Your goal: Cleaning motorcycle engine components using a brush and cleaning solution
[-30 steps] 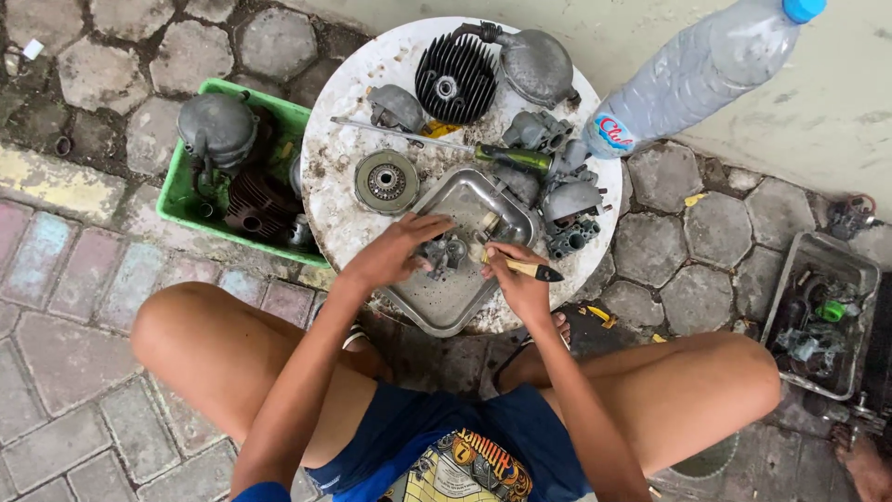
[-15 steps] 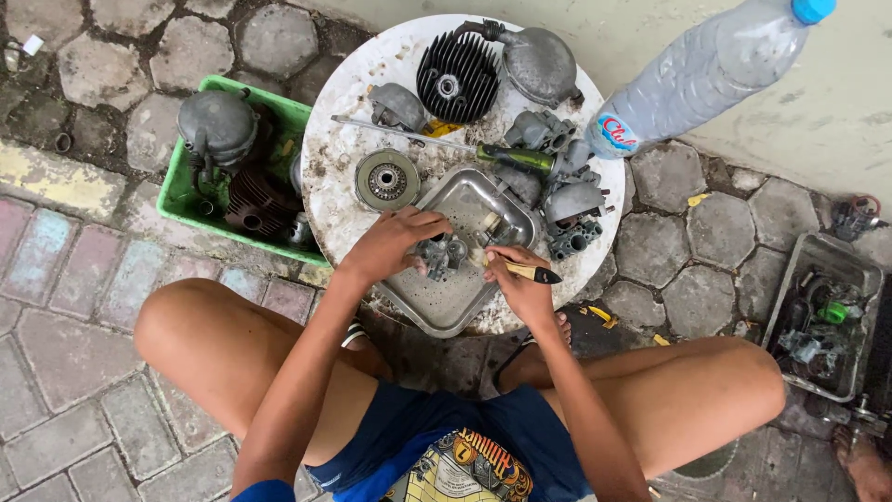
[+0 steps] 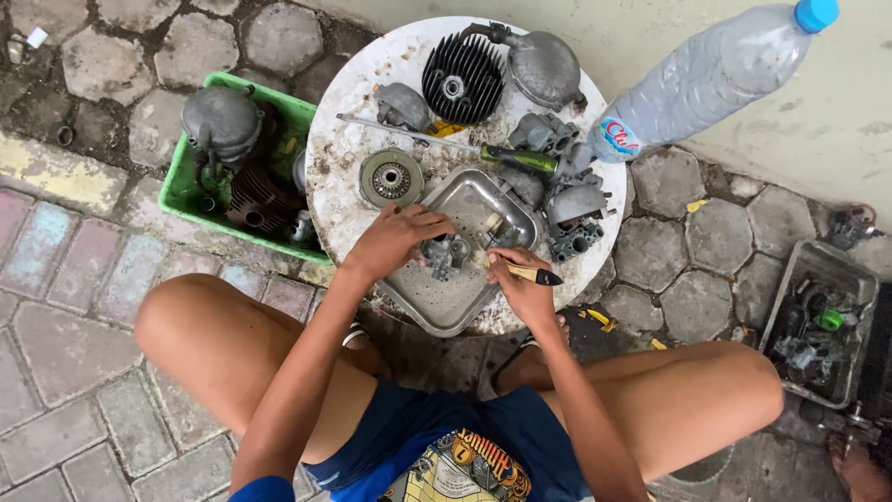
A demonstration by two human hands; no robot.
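Little had shifted since the earlier frames: your view had slid slightly, and both hands had kept to the same spot over the metal tray, with the brush tip nudged a touch closer to the part. Going from the left, the green crate of engine pieces sat on the paving beside the round table, and a toothed disc lay just above your left hand. That hand was curled closed around the small grey carburettor, holding it just over the tray's middle. Your right hand was pinched shut on the paintbrush, bristles toward the carburettor and dark handle end out to the right. The brush's long axis ran nearly level, left to right; which way the carburettor's openings faced I could not tell, since your fingers covered much of it. To do this well, you probably needed to keep the part firmly gripped over the tray so drips stayed inside, and turn it so the bristles reached every recess. Further right lay the screwdriver and the big plastic bottle.
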